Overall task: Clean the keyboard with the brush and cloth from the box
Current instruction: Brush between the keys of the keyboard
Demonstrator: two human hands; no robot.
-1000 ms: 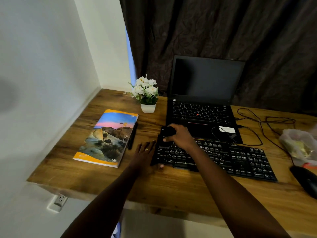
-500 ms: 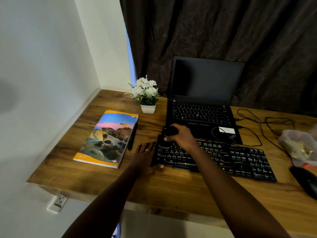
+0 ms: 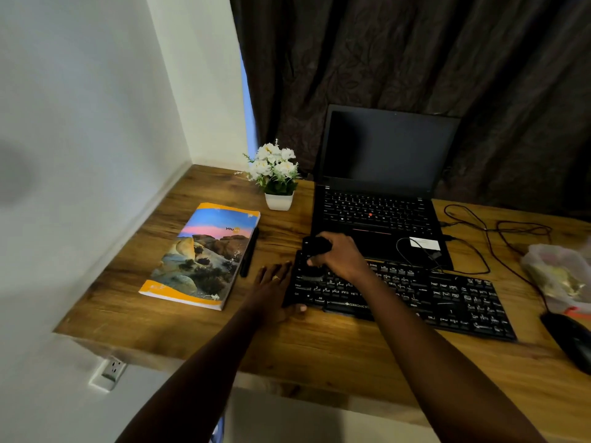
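Observation:
A black external keyboard (image 3: 415, 292) lies on the wooden desk (image 3: 319, 353) in front of an open laptop (image 3: 380, 193). My right hand (image 3: 339, 255) grips a black brush (image 3: 315, 247) and holds it down on the keys at the keyboard's far left corner. My left hand (image 3: 273, 289) rests flat on the desk with straight fingers against the keyboard's left end, its thumb at the front edge. The brush's bristles are dark against the keys and hard to make out. No cloth or box is in view.
A colourful book (image 3: 204, 255) lies to the left with a black pen (image 3: 249, 254) beside it. A small white flower pot (image 3: 276, 177) stands behind. Cables (image 3: 486, 231), a plastic bag (image 3: 559, 276) and a black mouse (image 3: 572, 340) occupy the right side.
My right hand with the brush has shifted slightly over the keyboard's left corner. My left hand has stayed at the keyboard's left end.

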